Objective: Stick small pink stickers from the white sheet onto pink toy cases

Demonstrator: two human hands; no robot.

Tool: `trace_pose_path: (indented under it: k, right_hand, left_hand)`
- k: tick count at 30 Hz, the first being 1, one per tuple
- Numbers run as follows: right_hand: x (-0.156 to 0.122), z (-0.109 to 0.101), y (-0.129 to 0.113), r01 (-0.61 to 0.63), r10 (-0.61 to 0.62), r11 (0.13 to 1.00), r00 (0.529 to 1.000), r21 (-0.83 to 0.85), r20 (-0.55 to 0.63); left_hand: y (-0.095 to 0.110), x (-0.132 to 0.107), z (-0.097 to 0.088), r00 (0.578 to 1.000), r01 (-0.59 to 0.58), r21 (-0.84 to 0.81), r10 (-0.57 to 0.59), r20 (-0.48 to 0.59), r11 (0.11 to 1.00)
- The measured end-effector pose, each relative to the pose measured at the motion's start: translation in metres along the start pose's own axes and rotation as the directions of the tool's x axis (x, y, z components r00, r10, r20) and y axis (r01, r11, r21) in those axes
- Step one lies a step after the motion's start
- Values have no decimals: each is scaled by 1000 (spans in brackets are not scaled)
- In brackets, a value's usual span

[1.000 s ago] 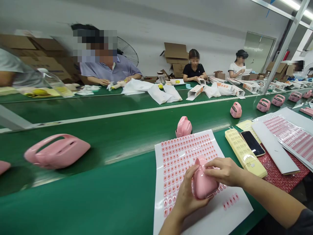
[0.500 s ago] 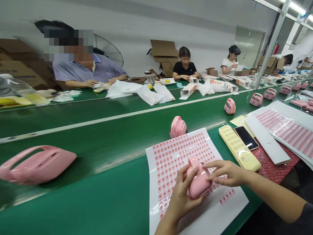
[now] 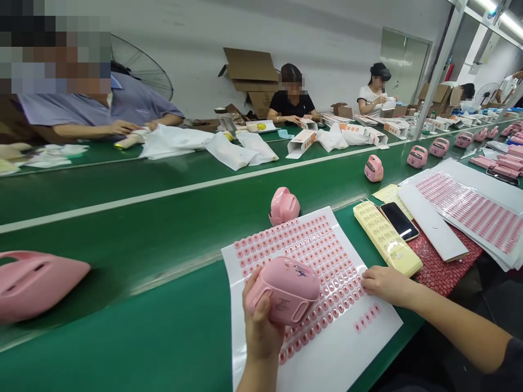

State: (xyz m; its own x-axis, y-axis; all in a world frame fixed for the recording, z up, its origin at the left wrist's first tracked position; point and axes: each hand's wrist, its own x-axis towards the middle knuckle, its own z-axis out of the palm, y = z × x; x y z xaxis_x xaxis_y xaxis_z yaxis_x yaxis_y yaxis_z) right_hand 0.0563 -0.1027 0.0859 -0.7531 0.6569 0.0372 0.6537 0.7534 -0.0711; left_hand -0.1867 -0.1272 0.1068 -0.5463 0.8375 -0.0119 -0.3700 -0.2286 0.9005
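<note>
The left hand (image 3: 261,321)'s fingers clench a pink case (image 3: 284,291); the right hand (image 3: 386,286) lies released on the sticker sheet (image 3: 347,348), whose rows remain nearly full.

Glossy rounded pink plastic case (image 3: 281,291), just gripped and tilted up in the left hand (image 3: 259,321), little dark print on top; white sheet of pink stickers (image 3: 379,326) lying flat underneath, right hand (image 3: 386,286) resting open on it.

Bright, even indoor lighting, glare from ceiling tube lights (image 3: 504,16) at upper right, soft shadow on the green conveyor belt (image 3: 134,321) at left, pink case (image 3: 36,286) stretched and blurred at left edge, mild sheen on glossy sheet (image 3: 339,354), coarse mosaic blur patch (image 3: 55,54) at upper left
</note>
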Motion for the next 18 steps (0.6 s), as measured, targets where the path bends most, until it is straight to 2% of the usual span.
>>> trace_pose_path:
  k: [4,8,12,15,18]
  right_hand:
    - [3,-8,-1,55,-37,990,990,-130,133]
    - [3,-4,1,149,-127,972,984,-180,129]
    - [-3,8,4,212,-227,954,973,-214,-48]
    - [-5,16,5,231,-283,944,935,-236,-216]
    - [-2,22,4,206,-284,947,896,-246,-341]
  left_hand:
    - [1,2,3,998,49,-49,-51,-43,998]
    - [6,0,7,993,103,-77,-107,-52,992]
    - [13,-3,12,983,177,-150,-183,-30,973]
    - [16,-1,10,962,249,-244,-268,-47,937]
    - [20,3,2,958,249,-325,-281,-54,912]
